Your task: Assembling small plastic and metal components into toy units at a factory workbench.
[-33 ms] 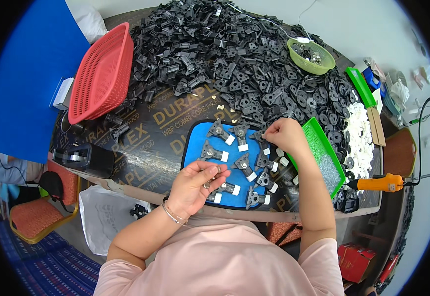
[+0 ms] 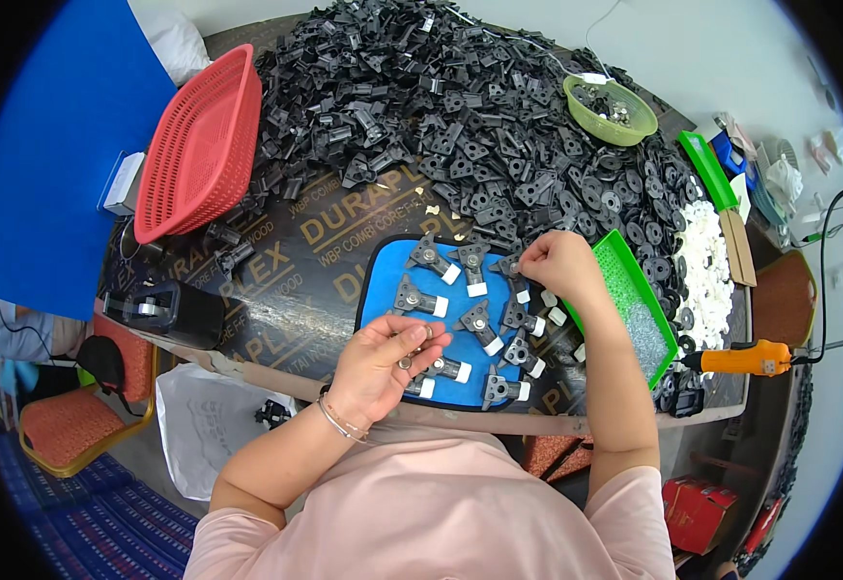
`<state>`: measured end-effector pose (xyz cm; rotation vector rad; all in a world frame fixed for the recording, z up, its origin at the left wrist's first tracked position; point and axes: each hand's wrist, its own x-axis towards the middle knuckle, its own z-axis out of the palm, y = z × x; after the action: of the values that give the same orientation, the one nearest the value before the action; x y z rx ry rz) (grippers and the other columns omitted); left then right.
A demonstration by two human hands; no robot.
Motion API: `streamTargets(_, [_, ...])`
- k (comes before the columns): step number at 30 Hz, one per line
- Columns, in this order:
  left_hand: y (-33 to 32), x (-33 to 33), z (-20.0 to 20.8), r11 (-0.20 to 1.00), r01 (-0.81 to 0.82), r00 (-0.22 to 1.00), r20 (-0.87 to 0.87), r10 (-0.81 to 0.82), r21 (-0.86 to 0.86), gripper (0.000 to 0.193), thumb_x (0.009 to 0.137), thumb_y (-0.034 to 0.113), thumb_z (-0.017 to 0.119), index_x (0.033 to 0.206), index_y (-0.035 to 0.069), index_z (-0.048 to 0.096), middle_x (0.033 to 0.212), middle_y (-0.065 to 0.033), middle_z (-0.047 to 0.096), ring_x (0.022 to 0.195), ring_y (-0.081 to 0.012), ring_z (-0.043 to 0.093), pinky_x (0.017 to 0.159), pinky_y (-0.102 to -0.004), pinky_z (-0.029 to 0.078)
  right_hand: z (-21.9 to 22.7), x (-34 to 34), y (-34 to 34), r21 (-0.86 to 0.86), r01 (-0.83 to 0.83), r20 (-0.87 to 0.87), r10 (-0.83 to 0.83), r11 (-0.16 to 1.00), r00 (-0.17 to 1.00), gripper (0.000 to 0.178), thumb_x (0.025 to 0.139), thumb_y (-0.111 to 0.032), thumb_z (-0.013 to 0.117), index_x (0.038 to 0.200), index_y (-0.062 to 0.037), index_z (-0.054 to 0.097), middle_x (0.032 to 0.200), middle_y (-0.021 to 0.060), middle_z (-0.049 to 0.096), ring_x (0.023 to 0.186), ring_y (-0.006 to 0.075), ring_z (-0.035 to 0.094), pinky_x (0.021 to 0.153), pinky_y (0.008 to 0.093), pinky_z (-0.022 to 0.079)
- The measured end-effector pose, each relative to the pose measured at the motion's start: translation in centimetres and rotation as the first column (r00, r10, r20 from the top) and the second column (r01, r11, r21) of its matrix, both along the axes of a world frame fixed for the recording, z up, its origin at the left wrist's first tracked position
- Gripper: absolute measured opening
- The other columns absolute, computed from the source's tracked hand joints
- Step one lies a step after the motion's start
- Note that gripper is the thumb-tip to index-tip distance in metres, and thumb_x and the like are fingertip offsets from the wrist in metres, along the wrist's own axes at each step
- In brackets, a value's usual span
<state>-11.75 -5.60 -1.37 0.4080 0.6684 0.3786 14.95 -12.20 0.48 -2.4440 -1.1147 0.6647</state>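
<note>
On a blue mat [image 2: 380,290] with a black rim lie several black plastic brackets [image 2: 475,326] with white square ends. My left hand [image 2: 383,360] is over the mat's left part, fingers curled around a few small round metal pieces [image 2: 405,362]; their exact kind is too small to tell. At the mat's upper right, my right hand [image 2: 564,266] has thumb and fingertips pinched together at a black bracket [image 2: 506,266]. Whatever sits between those fingertips is hidden.
A large heap of black plastic parts [image 2: 412,97] covers the table's far side. Around my right arm are a green tray [image 2: 607,253] of small clear pieces, white parts [image 2: 701,251] and an orange electric screwdriver [image 2: 745,359]. Leftward stand a red basket [image 2: 151,208] and a black tape dispenser [image 2: 185,314].
</note>
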Motion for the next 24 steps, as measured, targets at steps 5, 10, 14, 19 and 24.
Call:
streamTargets(5, [0.0, -0.1, -0.2, 1.0, -0.001, 1.0, 0.007, 0.001, 0.001, 0.007, 0.086, 0.003, 0.063, 0.093, 0.003, 0.061, 0.104, -0.0159, 0.064, 0.099, -0.0269, 0.063, 0.086, -0.0333, 0.054, -0.5, -0.1, 0.2, 0.04, 0.052, 0.001, -0.052, 0.998, 0.999, 0.015, 0.064, -0.02, 0.07, 0.073, -0.0082, 0.071, 0.071, 0.011, 0.067, 0.07, 0.0255, 0.065, 0.068, 0.0349, 0.051])
streamTargets(10, [-0.1, -0.2, -0.2, 1.0, -0.004, 1.0, 0.019, 0.004, 0.005, 0.007, 0.086, 0.004, 0.063, 0.093, 0.002, 0.062, 0.103, -0.0157, 0.064, 0.098, -0.0269, 0.063, 0.085, -0.0329, 0.054, -0.2, -0.5, 0.4, -0.022, 0.028, 0.062, -0.026, 0.999, 0.998, 0.015, 0.064, -0.02, 0.071, 0.073, -0.0087, 0.071, 0.073, 0.0097, 0.067, 0.071, 0.0248, 0.066, 0.068, 0.0349, 0.052])
streamTargets(14, [-0.2, -0.3, -0.1, 1.0, -0.003, 1.0, 0.017, 0.003, 0.009, 0.007, 0.086, 0.004, 0.063, 0.093, 0.002, 0.061, 0.103, -0.0156, 0.064, 0.098, -0.027, 0.063, 0.085, -0.0331, 0.054, -0.1, -0.8, 0.1, 0.032, 0.029, 0.077, -0.032, 0.999, 0.996, 0.016, 0.064, -0.02, 0.072, 0.075, -0.0087, 0.071, 0.072, 0.0092, 0.068, 0.071, 0.0236, 0.066, 0.068, 0.034, 0.052])
streamTargets(19, [-0.2, -0.3, 0.0, 1.0, -0.005, 1.0, 0.018, 0.004, 0.007, 0.008, 0.087, 0.004, 0.062, 0.094, 0.002, 0.061, 0.102, -0.0154, 0.064, 0.098, -0.0273, 0.063, 0.085, -0.0333, 0.054, 0.7, -2.6, -0.5, 0.228, -0.067, -0.023, 0.074, 0.971, 0.997, 0.015, 0.064, -0.013, 0.075, 0.077, -0.0061, 0.07, 0.074, 0.0053, 0.063, 0.064, 0.0167, 0.057, 0.059, 0.0284, 0.047])
streamTargets(24, [-0.6, -0.1, -0.1, 1.0, -0.001, 0.999, 0.033, 0.002, -0.024, 0.009, 0.087, 0.007, 0.062, 0.095, 0.002, 0.058, 0.101, -0.0129, 0.064, 0.096, -0.0227, 0.063, 0.085, -0.0337, 0.053, 2.7, -9.8, -1.8, 0.512, -0.423, -0.031, 0.508, 0.748, 0.861, 0.019, 0.065, -0.008, 0.078, 0.083, -0.0089, 0.071, 0.074, 0.0012, 0.056, 0.054, 0.0103, 0.046, 0.05, 0.0234, 0.039])
